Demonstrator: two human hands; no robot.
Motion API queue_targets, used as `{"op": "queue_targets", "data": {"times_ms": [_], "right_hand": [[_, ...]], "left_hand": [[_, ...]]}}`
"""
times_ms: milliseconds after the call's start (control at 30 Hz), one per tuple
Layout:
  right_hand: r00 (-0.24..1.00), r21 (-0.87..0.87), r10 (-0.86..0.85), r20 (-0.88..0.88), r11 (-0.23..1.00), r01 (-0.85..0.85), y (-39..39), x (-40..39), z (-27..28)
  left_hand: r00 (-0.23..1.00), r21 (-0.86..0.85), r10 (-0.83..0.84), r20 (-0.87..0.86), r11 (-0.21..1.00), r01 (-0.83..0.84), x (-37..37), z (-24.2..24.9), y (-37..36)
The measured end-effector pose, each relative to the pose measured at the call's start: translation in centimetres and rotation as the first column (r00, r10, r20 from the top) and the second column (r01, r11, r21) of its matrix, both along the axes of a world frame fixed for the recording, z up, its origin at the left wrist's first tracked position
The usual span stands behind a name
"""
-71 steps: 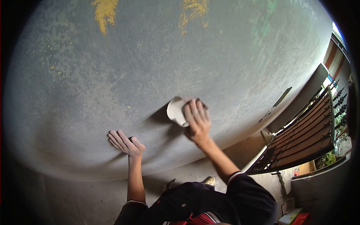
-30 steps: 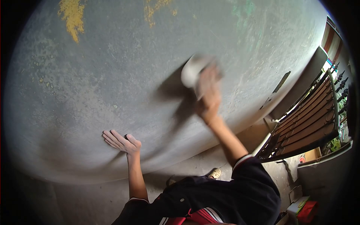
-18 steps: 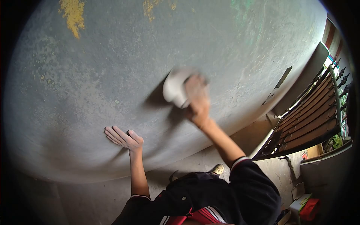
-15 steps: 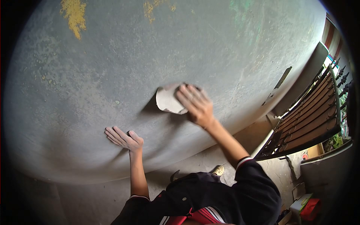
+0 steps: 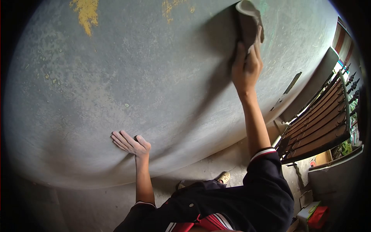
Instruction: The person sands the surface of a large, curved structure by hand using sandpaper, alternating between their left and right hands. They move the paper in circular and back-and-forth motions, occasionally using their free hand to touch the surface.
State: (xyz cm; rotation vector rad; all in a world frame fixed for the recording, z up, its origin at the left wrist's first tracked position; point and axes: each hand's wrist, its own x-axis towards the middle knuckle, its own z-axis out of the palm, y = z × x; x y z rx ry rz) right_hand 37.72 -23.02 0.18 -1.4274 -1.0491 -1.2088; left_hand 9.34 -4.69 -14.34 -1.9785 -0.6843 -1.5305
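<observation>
A grey wall (image 5: 162, 85) with worn, mottled paint fills most of the view. My right hand (image 5: 248, 69) is raised high against it, fingers closed on a curled, pale sheet of sandpaper (image 5: 248, 11). The sheet's upper end bends away from the surface, and its gritty side cannot be made out. Lower down on the left, my left hand (image 5: 133, 145) lies flat on the wall with fingers stretched out and nothing in it. Whitish dust covers its fingers.
Yellow paint patches (image 5: 87, 15) mark the wall's upper part. At right stands a metal gate (image 5: 315, 123) with brown panels and spikes. Below it are a red box (image 5: 319, 216) and other items on the floor. A beige clog (image 5: 224, 177) shows on my foot.
My right hand has swept up and to the right across the wall with the sandpaper, which has turned and curled. My left hand stays at the same place on the wall.
</observation>
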Motion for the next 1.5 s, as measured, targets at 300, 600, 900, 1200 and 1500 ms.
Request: {"op": "queue_targets", "data": {"times_ms": [300, 600, 900, 1200, 1500], "right_hand": [[0.983, -0.148, 0.028, 0.183, 0.989, 0.0, 0.7, -3.0, -4.7], [0.994, -0.169, 0.086, 0.071, 0.983, -0.073, 4.1, -8.2, -12.1], [0.994, -0.071, 0.102, -0.04, 0.992, -0.104, 4.8, -9.1, -14.3], [0.996, 0.066, 0.044, 0.082, 0.997, -0.049, 4.6, -5.3, -3.0], [0.992, 0.1, 0.051, 0.118, 0.993, -0.063, 5.6, -6.6, -0.4]], "left_hand": [[1.0, -0.006, 0.017, -0.008, 1.0, -0.017, -0.1, 0.0, -0.2], [1.0, -0.016, -0.003, 0.013, 1.0, 0.003, -0.1, -0.2, 0.0], [0.999, 0.001, -0.004, 0.045, 1.0, 0.004, -0.3, -0.5, 0.2], [0.999, 0.001, -0.005, 0.046, 1.0, 0.005, -0.2, -0.8, 0.5], [0.997, -0.032, -0.047, 0.056, 0.998, 0.048, -0.3, -0.8, 0.1]]}}
